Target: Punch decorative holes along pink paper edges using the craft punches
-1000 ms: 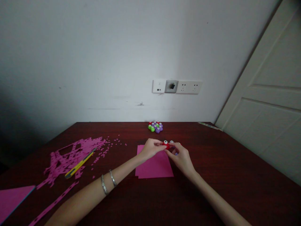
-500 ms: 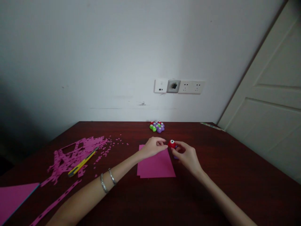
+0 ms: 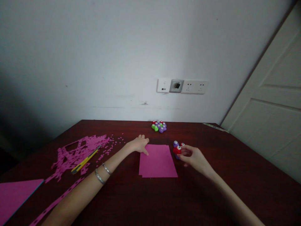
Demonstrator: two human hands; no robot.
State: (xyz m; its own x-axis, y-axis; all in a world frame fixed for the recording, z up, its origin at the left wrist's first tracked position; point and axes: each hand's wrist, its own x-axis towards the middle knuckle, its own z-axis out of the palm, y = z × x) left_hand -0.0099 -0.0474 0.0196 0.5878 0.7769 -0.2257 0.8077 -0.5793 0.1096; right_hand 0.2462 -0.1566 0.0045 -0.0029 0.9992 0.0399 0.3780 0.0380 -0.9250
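Near the top left corner of a pink paper stack point(image 3: 158, 163), my left hand point(image 3: 140, 145) lies with its fingers spread and its thumb on the paper edge. To the right of the stack, my right hand point(image 3: 194, 157) is closed with thumb and fingertips at a red craft punch point(image 3: 176, 150) that has a white, eye-like button. Just behind it stands a purple punch point(image 3: 175, 143). Another punch top shows beside my right fingers, mostly hidden, and a bit of purple shows below the red one.
Several red, green and purple punches point(image 3: 159, 126) cluster by the wall. On the left lie punched pink paper scraps point(image 3: 82, 149), tiny cut-outs, a yellow utility knife point(image 3: 86, 160), a long punched strip point(image 3: 56, 201) and a pink sheet point(image 3: 18, 194). A flat strip point(image 3: 215, 127) lies far right.
My left hand has moved left, away from the red punch, to the paper's corner. My right hand has lowered the red punch slightly beside the purple ones. The view has shifted a little.
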